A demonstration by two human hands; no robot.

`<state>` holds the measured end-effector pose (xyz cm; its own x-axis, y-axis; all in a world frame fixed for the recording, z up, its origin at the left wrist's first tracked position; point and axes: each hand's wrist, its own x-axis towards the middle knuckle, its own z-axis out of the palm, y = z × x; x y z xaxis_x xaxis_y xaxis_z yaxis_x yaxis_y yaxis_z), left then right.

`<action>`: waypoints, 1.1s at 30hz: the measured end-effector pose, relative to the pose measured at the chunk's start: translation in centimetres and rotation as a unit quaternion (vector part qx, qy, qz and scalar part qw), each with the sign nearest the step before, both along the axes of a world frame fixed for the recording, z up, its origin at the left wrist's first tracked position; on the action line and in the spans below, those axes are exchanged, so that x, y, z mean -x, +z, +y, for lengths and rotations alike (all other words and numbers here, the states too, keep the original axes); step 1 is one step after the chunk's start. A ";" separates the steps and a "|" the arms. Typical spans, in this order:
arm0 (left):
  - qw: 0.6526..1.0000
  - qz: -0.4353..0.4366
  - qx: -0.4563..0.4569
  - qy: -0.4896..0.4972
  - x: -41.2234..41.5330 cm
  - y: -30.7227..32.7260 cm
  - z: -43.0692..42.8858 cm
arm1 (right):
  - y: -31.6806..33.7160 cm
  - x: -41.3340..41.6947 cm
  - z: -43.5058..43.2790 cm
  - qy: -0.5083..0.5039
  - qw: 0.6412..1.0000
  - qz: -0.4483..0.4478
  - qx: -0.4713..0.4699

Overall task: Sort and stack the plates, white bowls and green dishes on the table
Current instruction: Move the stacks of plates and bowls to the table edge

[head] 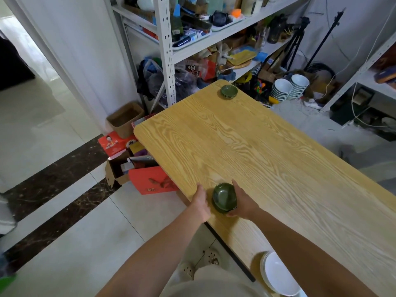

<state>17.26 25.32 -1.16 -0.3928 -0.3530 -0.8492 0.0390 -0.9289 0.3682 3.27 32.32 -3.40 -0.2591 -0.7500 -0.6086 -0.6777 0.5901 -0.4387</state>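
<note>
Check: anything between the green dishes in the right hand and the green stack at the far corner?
Nothing visible. Only bare light wooden table lies between the held round green dishes and the far green dish stack.

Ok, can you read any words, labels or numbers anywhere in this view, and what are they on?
No text is legible.
Red box beside the table: gold marks, too blurred to read.
Red carton on the floor: printed figure, lettering too small.
Snack bag on the shelf: white characters, blurred.
Green dishes and table: no markings visible.
</note>
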 end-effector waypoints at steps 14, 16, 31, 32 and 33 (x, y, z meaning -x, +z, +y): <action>0.997 -0.069 0.011 -0.040 2.6 -1.3 0.2 | 3.5 1.6 -3.3 -0.216 0.941 -0.242 -0.098; 0.995 -0.085 0.012 -0.056 3.5 -2.7 0.3 | 3.7 0.8 -3.7 -0.199 0.946 -0.225 -0.125; 0.993 -0.111 -0.016 0.035 2.5 -1.9 1.9 | 0.4 -1.6 -3.3 -0.502 0.848 -0.170 0.033; 0.994 -0.105 -0.017 0.040 2.6 -2.1 2.0 | 0.1 -2.2 -3.1 -0.516 0.839 -0.169 0.036; 0.994 -0.101 -0.019 0.044 2.6 -1.8 2.0 | -0.1 -2.8 -3.1 -0.524 0.834 -0.167 0.034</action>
<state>14.65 27.35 -2.94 -0.1812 -0.3445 -0.9211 0.0502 -0.9387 0.3412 6.11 29.27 -3.50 -0.6190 -0.2538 -0.7432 0.3622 0.7474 -0.5569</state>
